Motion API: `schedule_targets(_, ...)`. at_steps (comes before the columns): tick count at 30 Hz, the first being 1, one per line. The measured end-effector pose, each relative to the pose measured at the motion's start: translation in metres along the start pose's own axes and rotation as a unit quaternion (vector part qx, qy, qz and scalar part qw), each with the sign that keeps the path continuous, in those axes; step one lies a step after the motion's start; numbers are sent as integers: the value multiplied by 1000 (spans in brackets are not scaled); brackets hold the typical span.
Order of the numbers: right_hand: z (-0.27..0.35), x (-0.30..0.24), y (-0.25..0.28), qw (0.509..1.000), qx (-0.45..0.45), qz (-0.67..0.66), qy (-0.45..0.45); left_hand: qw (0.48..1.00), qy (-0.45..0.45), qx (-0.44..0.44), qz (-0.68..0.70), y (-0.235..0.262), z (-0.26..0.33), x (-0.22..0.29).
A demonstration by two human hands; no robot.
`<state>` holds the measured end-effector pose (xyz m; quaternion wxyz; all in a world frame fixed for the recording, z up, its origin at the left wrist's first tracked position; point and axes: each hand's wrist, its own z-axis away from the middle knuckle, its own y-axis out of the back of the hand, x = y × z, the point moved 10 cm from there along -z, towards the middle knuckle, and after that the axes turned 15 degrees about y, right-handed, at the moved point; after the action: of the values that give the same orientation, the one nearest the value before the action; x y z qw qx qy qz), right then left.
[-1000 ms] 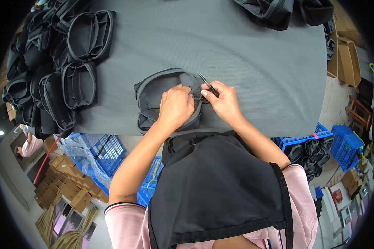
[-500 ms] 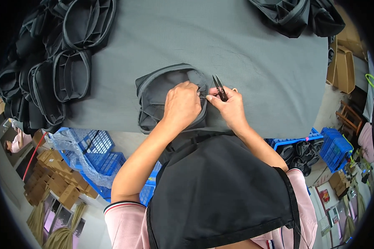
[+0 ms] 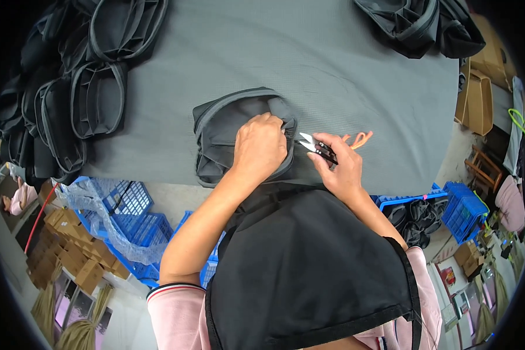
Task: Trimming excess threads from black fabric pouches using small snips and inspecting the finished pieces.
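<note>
A dark grey fabric pouch (image 3: pixel 216 129) lies unzipped on the grey-covered table, its inside facing up. My left hand (image 3: pixel 259 143) reaches over its opening and pinches the right-hand edge; the fingertips are partly hidden behind the hand. Just right of the pouch, my right hand (image 3: pixel 342 166) is closed around small black thread snips (image 3: pixel 325 153). Their silver blades are spread and point left toward the pouch's edge, a little apart from it. An orange ribbon-like loop (image 3: pixel 361 140) shows beside the right-hand fingers.
Several similar pouches (image 3: pixel 99 99) are heaped at the table's left, and more (image 3: pixel 405 26) lie at the far right. Below the table edge stand blue crates (image 3: pixel 149 227) on the left and a blue crate (image 3: pixel 465 211) on the right. Cardboard boxes (image 3: pixel 70 245) are stacked at the lower left.
My right hand has drawn back to the right and turned, so the snips now point left with blades spread. The orange loop has come into sight. My left hand stays on the pouch.
</note>
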<state>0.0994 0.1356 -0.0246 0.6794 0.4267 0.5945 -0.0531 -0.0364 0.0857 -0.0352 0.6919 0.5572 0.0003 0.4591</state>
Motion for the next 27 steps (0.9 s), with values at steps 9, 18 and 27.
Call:
schedule_targets(9,-13,-36,0,954,-37,221,198,1000,16,-24,-7,-1,-2,0)
schedule_targets(18,-5,-6,7,999,-5,-11,53,999,22,-49,-7,-1,2,-3)
schedule_targets(27,-51,23,-32,957,-27,-245,-152,991,-34,-126,-42,-10,20,18)
